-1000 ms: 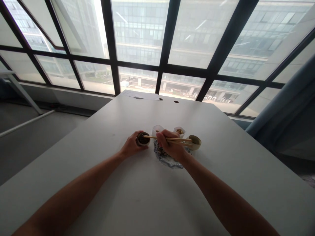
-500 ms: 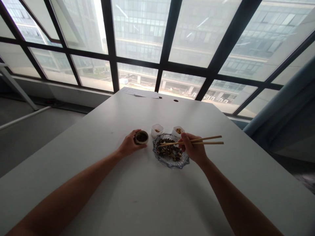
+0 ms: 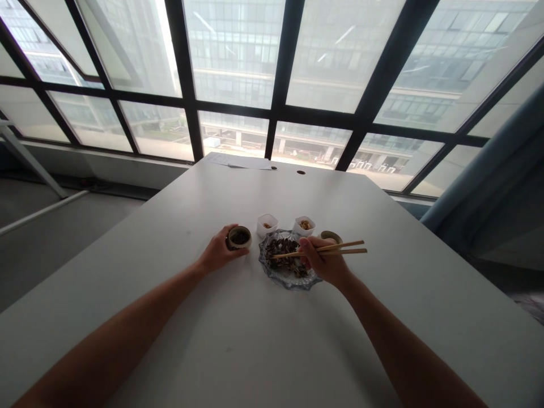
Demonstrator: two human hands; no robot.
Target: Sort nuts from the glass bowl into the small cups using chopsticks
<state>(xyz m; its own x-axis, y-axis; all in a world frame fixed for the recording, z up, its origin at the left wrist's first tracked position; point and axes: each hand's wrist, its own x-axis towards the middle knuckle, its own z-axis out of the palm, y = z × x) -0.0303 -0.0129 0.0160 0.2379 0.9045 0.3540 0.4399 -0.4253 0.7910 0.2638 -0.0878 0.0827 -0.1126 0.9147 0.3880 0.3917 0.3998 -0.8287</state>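
Note:
My left hand point(image 3: 218, 249) is wrapped round a small round cup point(image 3: 239, 237) with dark contents, at the left of the glass plate. In my right hand point(image 3: 325, 262) is a pair of chopsticks point(image 3: 344, 247). Their tips reach into a heap of dark, seed-like pieces point(image 3: 284, 248), mixed with paler bits. The heap lies on a clear scalloped glass plate point(image 3: 293, 283), partly covered by my right hand. Whether the tips pinch a piece is too small to tell. Behind my right hand a second round cup point(image 3: 331, 234) shows in part.
Two small white containers point(image 3: 267, 225) with brownish bits inside stand just behind the plate, the right one point(image 3: 305, 225) holding more. Papers point(image 3: 242, 163) lie at the table's far edge, near two cable holes. Large windows rise beyond; a blue curtain point(image 3: 484, 170) hangs at the right.
My right hand and the chopsticks have shifted left and slightly down over the plate, uncovering the second cup behind. My left hand still holds its cup. The view has shifted slightly.

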